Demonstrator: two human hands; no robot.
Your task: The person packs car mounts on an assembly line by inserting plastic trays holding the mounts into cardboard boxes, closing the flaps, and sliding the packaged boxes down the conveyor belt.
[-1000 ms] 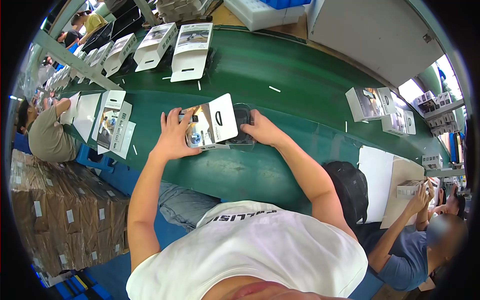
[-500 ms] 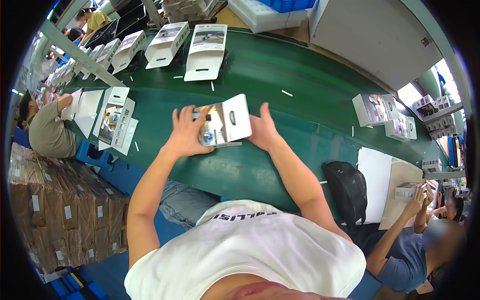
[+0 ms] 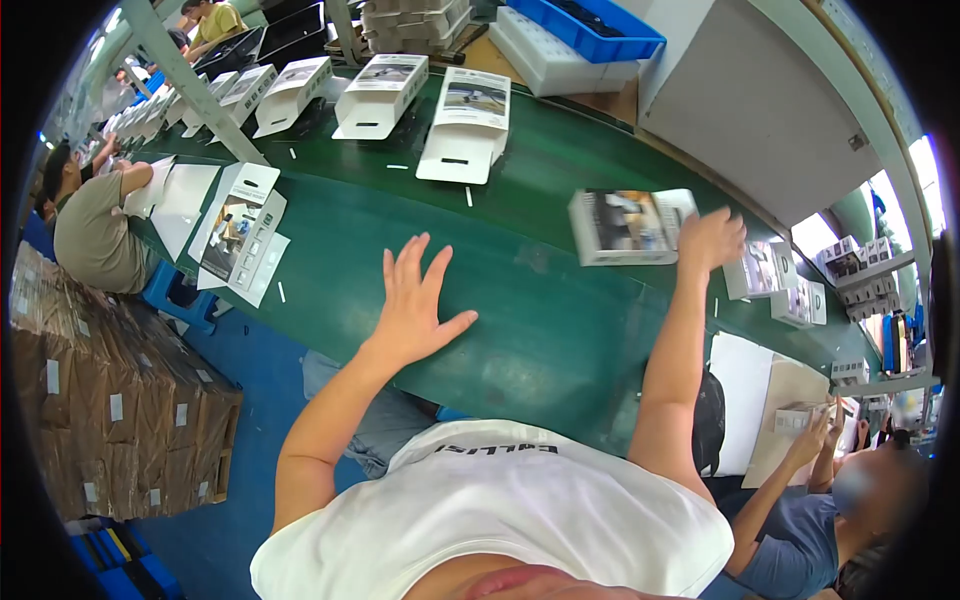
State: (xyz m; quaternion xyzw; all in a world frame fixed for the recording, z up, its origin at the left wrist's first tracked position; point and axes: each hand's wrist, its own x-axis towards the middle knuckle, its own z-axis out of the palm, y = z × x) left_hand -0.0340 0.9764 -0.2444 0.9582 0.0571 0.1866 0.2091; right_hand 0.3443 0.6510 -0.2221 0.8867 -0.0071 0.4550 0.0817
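A printed carton (image 3: pixel 625 228) with a white end flap sits on the green conveyor surface at right of centre, a little smeared by motion. My right hand (image 3: pixel 712 240) is at the carton's flap end with its fingers apart; whether it still touches the flap I cannot tell. Over the green work surface (image 3: pixel 500 330) my left hand (image 3: pixel 410 310) is spread, holding nothing. Left of it lies a flat-looking printed carton (image 3: pixel 238 230) with its flaps out.
Cartons with open flaps (image 3: pixel 465 125) line the far side. More cartons (image 3: pixel 755 270) stand at right, near a black bag (image 3: pixel 710 420) and a co-worker (image 3: pixel 800 510) handling a box. A blue tray (image 3: pixel 590 30) tops white foam. Wrapped stacks (image 3: pixel 120 390) stand at lower left.
The carton has gone from between my hands to the right, onto the far strip. My right hand has moved right with it; my left hand has come off it and spread.
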